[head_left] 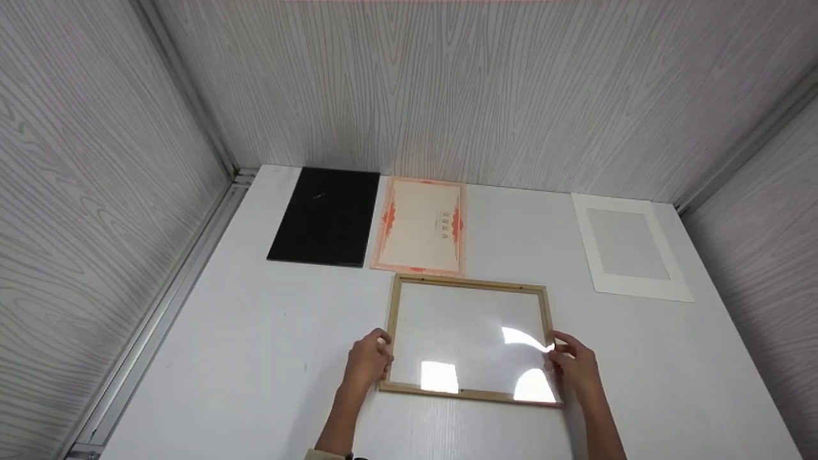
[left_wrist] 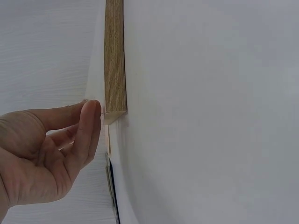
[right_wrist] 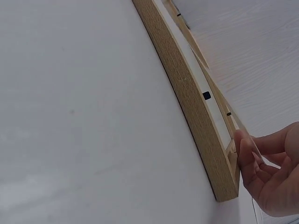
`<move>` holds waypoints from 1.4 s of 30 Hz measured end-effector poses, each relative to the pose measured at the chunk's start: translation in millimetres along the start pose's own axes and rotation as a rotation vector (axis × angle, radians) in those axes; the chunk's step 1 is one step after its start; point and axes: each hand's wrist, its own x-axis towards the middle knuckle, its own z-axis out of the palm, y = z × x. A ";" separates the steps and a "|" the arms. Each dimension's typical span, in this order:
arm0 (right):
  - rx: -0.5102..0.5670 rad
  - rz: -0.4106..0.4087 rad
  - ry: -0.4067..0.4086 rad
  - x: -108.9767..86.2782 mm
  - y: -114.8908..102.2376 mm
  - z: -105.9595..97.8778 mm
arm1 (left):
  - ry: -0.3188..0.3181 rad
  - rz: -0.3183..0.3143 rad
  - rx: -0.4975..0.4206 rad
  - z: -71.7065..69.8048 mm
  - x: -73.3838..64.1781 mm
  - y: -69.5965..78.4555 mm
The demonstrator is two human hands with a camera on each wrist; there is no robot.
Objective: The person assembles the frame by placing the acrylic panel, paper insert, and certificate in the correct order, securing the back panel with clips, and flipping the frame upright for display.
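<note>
A light wooden picture frame [head_left: 470,283] lies on the white table in front of me. Over it is a clear sheet [head_left: 460,335] with bright reflections. In the right wrist view the sheet slants up out of the frame's open side, its edge pinched between the thumb and fingers of my right hand [head_left: 577,364]. My left hand [head_left: 367,361] is at the opposite short side, thumb and fingertips together on the sheet's edge, close beside a frame corner [left_wrist: 115,105]. A small black tab [right_wrist: 207,95] shows on the frame's inner side.
Behind the frame, a black backing board [head_left: 326,217] and a cream certificate with a red border [head_left: 418,223] lie side by side. A white mat with a rectangular window [head_left: 639,289] lies at the far right. Grey wood-grain walls [head_left: 409,89] enclose the table [head_left: 243,332].
</note>
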 end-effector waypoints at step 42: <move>-0.491 -0.202 0.158 -2.3 0.9 15.0 | 0.003 0.094 0.167 -2.0 4.2 -2.0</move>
